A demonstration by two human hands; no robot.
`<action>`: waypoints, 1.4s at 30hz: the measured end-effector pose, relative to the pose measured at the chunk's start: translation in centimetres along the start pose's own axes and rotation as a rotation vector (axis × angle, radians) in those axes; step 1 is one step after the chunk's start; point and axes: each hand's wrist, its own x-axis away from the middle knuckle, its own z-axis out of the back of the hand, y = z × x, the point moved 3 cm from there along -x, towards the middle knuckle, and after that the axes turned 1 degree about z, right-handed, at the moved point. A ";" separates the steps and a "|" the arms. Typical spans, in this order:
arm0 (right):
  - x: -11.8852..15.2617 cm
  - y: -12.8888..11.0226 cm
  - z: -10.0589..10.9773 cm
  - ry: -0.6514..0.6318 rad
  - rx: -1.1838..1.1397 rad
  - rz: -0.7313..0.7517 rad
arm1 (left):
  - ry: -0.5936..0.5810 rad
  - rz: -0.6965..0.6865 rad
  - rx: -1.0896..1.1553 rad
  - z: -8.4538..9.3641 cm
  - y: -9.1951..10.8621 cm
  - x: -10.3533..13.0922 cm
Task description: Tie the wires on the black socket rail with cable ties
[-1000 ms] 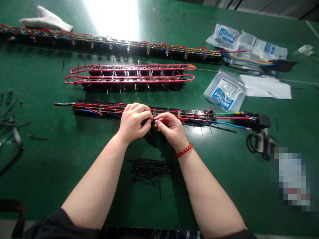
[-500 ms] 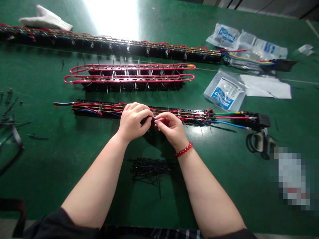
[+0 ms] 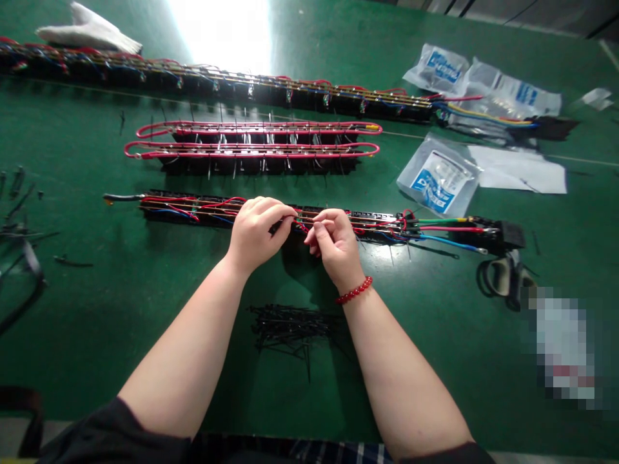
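1. Step in hand looked like bundling wires on the near harness strip; it lay flat across the green table, running left to right, just past both hands.
2. Left hand was curled on the strip's middle, fingers closed down on the wires; exactly what it pinched was hidden.
3. Right hand was touching the strip just beside the left, fingertips pinched shut near a red wire. A tie between them: could not tell.
4. Loose black cable ties lay piled near, between the forearms.
5. Scissors sat well apart to the right, by the strip's connector end.
6. Judgement: next move called for a steady pinch on the bundle and a tie cinched snug without trapping neighbouring wires.
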 end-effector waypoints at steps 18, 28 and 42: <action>-0.2 0.3 0.0 0.033 -0.090 0.034 | 0.053 -0.019 0.034 0.2 -0.2 0.0; -0.3 0.3 0.0 0.045 -0.116 0.049 | 0.059 -0.012 0.006 0.0 -0.3 0.0; -0.4 0.4 0.0 0.031 -0.112 0.050 | 0.049 0.009 0.003 0.0 -0.3 0.0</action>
